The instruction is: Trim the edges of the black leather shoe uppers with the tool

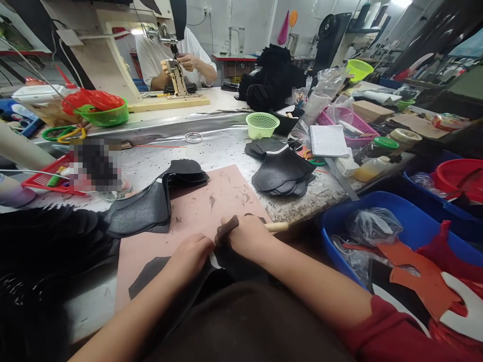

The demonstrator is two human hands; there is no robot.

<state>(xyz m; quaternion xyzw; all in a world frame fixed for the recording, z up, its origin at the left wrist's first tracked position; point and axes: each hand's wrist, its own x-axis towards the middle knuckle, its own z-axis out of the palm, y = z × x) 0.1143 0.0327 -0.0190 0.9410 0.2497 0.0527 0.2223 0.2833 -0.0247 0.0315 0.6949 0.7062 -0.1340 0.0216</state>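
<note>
My right hand (249, 236) is closed around a hammer, its dark head (227, 229) pointing left and its pale wooden handle (277, 227) sticking out to the right. Fingers of my left hand (194, 251) pinch the edge of a black leather piece (151, 271), where a white strip (214, 260) shows at the seam. Both hands are close together over the near edge of a pinkish board (226, 191). Part of the leather is hidden beneath my hands and forearms. Stacked black leather pieces (139, 211) lie on the board's left side.
More cut black pieces (283, 173) lie to the right, near a green basket (262, 124) and a notebook (328, 141). A dark pile (49, 251) is at left. A blue bin (339, 241) of scraps stands at right. Across the table, a person (192, 55) works at a sewing machine (124, 55).
</note>
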